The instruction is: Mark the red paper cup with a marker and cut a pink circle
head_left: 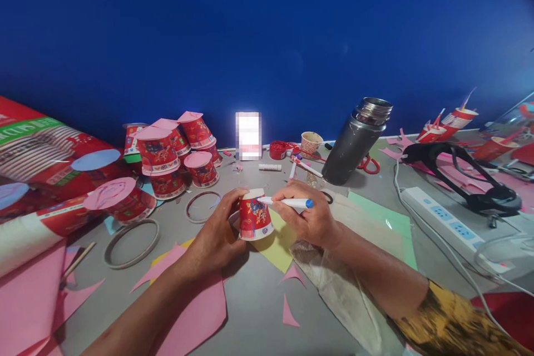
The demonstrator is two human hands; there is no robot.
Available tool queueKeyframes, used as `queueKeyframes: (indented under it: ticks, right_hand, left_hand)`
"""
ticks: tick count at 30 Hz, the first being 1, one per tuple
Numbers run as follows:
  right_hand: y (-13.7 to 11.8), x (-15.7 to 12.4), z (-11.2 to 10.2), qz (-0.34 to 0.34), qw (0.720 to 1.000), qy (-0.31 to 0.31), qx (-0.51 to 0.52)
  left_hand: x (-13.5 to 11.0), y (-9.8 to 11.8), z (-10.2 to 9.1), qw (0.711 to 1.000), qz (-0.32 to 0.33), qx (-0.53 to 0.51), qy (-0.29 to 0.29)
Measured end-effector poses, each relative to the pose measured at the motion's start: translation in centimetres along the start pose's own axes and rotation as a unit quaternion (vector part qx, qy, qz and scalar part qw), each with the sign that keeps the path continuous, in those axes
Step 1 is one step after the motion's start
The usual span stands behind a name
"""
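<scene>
Behind everything stands a plain, deep blue wall [267, 39], and below it is a grey, messy surface [250, 306]. On the right hand [308, 214], the fingers are closed in a pinch around a slim white marker with a blue end [292, 202]. Its tip points at the upper side of a small red paper cup with a bright printed picture [254, 225]. Whether the tip touches the cup is too small to tell. On the left hand [219, 228], the fingers are bent about as wide as the cup and hold it from its left side. The cup is upside down in front of the person, wide rim low.

Good work here likely means a steady left hand, a light push with the tip, and small turns of the cup, with no squeezing, since paper may dent.

Just beside the cup is a flat yellow paper sheet [273, 247]. Farther left are piled red paper cups with pink paper tops [161, 150]. Farther right leans a tall dark metal bottle [354, 144].
</scene>
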State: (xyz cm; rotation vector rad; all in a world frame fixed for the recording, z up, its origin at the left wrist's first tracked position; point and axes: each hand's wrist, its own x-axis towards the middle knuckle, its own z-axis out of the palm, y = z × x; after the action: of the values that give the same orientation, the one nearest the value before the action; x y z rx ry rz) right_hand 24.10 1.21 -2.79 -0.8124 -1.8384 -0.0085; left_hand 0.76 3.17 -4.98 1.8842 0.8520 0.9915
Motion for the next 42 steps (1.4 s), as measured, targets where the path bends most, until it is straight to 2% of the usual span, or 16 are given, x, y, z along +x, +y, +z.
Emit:
queueKeyframes:
  ticks: [5, 11, 16, 21, 25, 30, 36, 42]
  right_hand:
    - [-0.2, 0.0, -0.2, 0.019, 1.000, -0.019, 0.010]
    - [-0.1, 0.0, 0.0, 0.008, 1.000, 0.010, 0.019]
    - [-0.2, 0.1, 0.0, 0.016, 1.000, -0.011, 0.021]
    - [-0.2, 0.1, 0.1, 0.003, 1.000, 0.019, 0.022]
    - [-0.2, 0.2, 0.0, 0.012, 1.000, 0.001, 0.024]
    - [-0.3, 0.4, -0.2, 0.023, 0.999, 0.011, 0.029]
    - [-0.3, 0.4, -0.3, 0.047, 0.998, 0.000, 0.032]
    - [-0.3, 0.4, -0.4, 0.054, 0.998, -0.011, 0.037]
  left_hand:
    - [-0.1, -0.1, 0.0, 1.000, 0.009, 0.007, 0.002]
    - [-0.1, 0.4, 0.3, 1.000, -0.019, -0.007, 0.012]
    - [-0.2, 0.3, 0.2, 1.000, -0.019, -0.009, 0.006]
    - [-0.3, 0.1, 0.2, 0.999, -0.028, -0.019, 0.014]
    - [-0.2, 0.3, 0.4, 0.999, -0.032, -0.028, 0.012]
    - [-0.2, 0.3, 0.4, 1.000, -0.026, -0.008, 0.013]
    - [-0.1, -0.5, 0.0, 1.000, 0.011, 0.027, 0.007]
    - [0.0, 0.5, 0.3, 1.000, -0.023, 0.002, 0.008]
